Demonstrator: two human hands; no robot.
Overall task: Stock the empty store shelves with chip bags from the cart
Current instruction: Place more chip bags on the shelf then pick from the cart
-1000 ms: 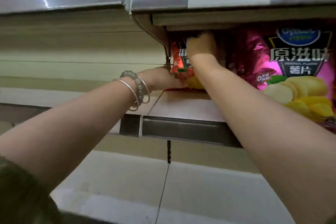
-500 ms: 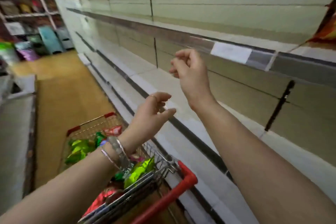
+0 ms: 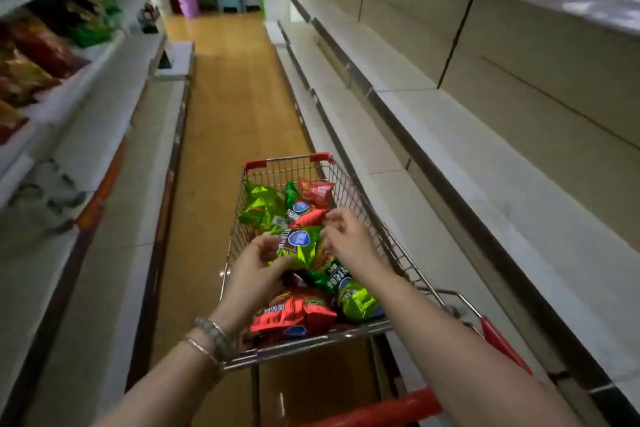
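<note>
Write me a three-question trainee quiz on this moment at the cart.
1. True or false: the cart stands empty.
2. Multiple choice: the left hand grips a chip bag of which colour? A purple, B green, C white.
3. Fill in: the cart's handle is ___.

Key: 1 false; 2 B; 3 red.
</note>
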